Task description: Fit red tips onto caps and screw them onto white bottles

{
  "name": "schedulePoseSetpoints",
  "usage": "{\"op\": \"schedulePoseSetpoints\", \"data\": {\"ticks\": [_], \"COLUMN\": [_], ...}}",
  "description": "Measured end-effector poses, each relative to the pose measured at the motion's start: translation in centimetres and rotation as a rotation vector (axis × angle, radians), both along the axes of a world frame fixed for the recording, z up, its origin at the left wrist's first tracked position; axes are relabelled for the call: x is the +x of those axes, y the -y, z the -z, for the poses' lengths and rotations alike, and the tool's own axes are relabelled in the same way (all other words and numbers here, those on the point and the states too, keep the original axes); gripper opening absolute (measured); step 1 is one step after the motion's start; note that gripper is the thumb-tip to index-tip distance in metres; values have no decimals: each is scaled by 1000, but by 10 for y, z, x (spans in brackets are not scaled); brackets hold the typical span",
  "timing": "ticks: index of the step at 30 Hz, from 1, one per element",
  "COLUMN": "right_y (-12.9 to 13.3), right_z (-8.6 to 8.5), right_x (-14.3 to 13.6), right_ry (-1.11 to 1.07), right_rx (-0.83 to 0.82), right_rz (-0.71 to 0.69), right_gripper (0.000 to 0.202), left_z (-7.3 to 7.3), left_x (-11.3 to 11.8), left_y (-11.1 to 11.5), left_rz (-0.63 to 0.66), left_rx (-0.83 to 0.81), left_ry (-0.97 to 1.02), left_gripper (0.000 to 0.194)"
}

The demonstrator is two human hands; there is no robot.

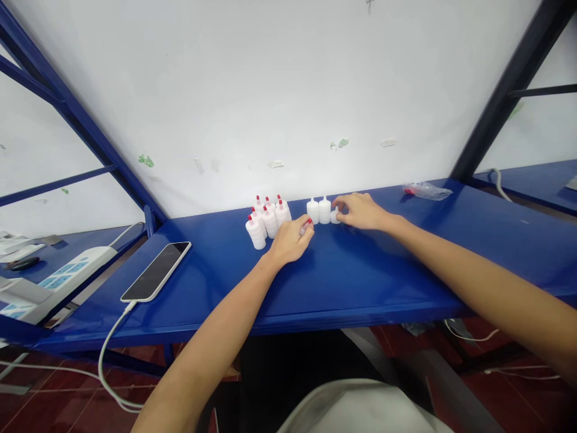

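My left hand [291, 242] is closed around a small squeeze bottle with a red tip [309, 221]; most of its body is hidden by my fingers. To the left of that hand stands a cluster of several white squeeze bottles [270, 222] with red tips, all upright. Two white bottles [324, 210] with bare white nozzles stand side by side between my hands. My right hand [360, 210] has its fingers around the top of another white bottle [334, 215], which is partly hidden and appears to rest on the blue table.
A phone [155, 273] with a white charging cable [110, 343] lies at the left of the blue table [351, 282]. A clear plastic bag [427, 191] with something red inside lies at the back right. Blue frame posts [90, 114] rise on the left, and a white wall stands behind.
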State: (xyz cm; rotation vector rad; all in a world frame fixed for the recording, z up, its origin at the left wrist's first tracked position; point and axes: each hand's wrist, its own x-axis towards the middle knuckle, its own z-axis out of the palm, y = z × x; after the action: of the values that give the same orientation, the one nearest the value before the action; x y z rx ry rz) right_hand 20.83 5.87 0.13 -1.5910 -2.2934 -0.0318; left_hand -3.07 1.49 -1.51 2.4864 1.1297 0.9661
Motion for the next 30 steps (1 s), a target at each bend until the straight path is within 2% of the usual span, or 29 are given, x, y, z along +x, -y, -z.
{"op": "schedulePoseSetpoints", "data": {"ticks": [4, 7, 13, 15, 20, 26, 30], "right_y": [1, 7, 39, 50, 59, 58, 58], "right_z": [2, -2, -13, -15, -11, -8, -10], "right_x": [-2, -4, -22, -31, -43, -42, -42], "right_ry": [-40, -74, -328, -344, -131, -17, -133], "right_rx": [36, 143, 309, 270, 103, 50, -35], "right_rz": [-19, -13, 50, -17, -388, -538, -607], "right_gripper": [35, 30, 26, 26, 27, 30, 33], "left_z": [1, 3, 5, 4, 3, 6, 6], "left_x": [0, 1, 2, 2, 0, 0, 0], "left_y": [-1, -2, -3, -2, -1, -2, -2], "left_rz": [-25, -64, -44, -33, 35, 97, 91], "left_rx": [27, 53, 74, 81, 55, 77, 114], "left_ry": [-9, -56, -125, -135, -151, -192, -243], "left_gripper": [28, 27, 25, 25, 18, 16, 20]}}
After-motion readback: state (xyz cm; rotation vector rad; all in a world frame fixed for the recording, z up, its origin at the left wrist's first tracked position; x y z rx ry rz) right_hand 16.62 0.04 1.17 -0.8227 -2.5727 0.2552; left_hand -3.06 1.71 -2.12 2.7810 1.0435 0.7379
